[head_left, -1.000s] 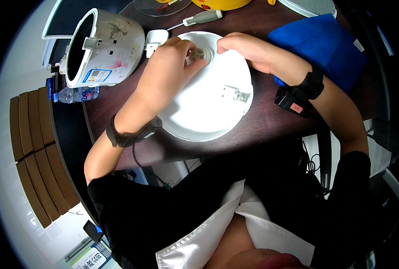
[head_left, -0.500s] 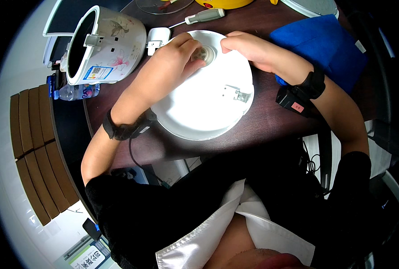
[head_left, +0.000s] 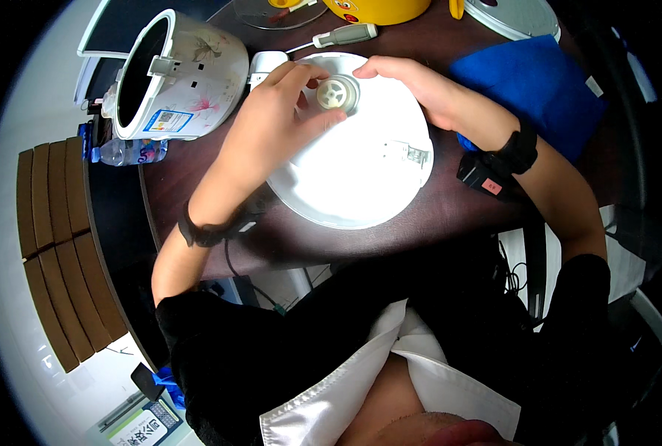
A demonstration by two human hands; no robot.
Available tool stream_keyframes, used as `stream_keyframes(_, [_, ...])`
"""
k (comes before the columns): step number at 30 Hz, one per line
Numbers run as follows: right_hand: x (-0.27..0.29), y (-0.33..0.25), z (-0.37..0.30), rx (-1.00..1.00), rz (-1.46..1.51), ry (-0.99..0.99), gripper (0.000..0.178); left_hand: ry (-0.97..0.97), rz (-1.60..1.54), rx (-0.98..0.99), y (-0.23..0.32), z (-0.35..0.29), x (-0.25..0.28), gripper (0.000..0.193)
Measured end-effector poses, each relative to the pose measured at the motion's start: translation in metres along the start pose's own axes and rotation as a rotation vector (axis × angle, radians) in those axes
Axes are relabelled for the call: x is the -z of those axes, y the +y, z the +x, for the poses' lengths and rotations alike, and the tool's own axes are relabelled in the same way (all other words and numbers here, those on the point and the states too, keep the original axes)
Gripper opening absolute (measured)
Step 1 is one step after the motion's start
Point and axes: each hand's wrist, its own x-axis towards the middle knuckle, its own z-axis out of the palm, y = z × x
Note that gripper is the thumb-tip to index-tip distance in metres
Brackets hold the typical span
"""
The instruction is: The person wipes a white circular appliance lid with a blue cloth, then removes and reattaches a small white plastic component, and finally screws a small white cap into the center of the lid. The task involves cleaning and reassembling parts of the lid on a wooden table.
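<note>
A round white rice cooker lid (head_left: 346,178) rests at the table's near edge, brightly lit. A round slotted vent piece (head_left: 334,94) sits in a recess near its far rim. My left hand (head_left: 271,111) is open over the lid, thumb and index finger spread on either side of the vent piece; any contact is too small to tell. With my right hand (head_left: 427,89) I hold the lid's far right rim, thumb on top and the other fingers out of sight beneath. A small latch fitting (head_left: 416,154) shows by the lid's right edge.
Left of the lid, the flowered rice cooker body (head_left: 212,82) lies tipped on its side. Beyond the lid are a screwdriver (head_left: 346,35), a glass lid (head_left: 271,16) and a yellow pot (head_left: 379,9). Blue cloth (head_left: 531,89) and a black box (head_left: 481,177) flank my right arm; a bottle (head_left: 130,152) lies left.
The fingers of my left hand have spread apart from the vent piece, which they were pinching before. The lid has shifted slightly to the right, with my right hand still at its rim.
</note>
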Motion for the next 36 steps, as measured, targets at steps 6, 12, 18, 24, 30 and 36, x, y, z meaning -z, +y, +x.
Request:
stream_keyframes(6, [-0.013,-0.012,-0.008,0.05,-0.028,0.008,0.064,0.143,-0.063,0.007,0.007,-0.012,-0.006,0.044])
stream_keyframes(12, [-0.02,-0.019,-0.01,0.078,0.17,0.131,0.047,0.286,-0.203,0.0,0.006,-0.019,-0.003,0.045])
stream_keyframes(18, [-0.032,-0.03,-0.008,0.165,-0.194,0.069,0.044,0.445,-0.398,-0.02,-0.01,-0.03,-0.006,0.043])
stream_keyframes(24, [-0.051,-0.041,0.013,0.638,-0.409,-0.093,0.029,0.626,-0.718,-0.073,-0.016,-0.05,-0.006,0.052])
stream_keyframes(30, [-0.071,-0.053,0.01,0.664,-0.684,-0.042,0.037,0.659,-0.786,0.0,-0.031,-0.069,-0.008,0.06])
stream_keyframes(36, [-0.078,-0.051,0.014,0.715,-0.725,-0.009,0.047,0.596,-0.788,0.097,-0.042,-0.08,-0.004,0.059])
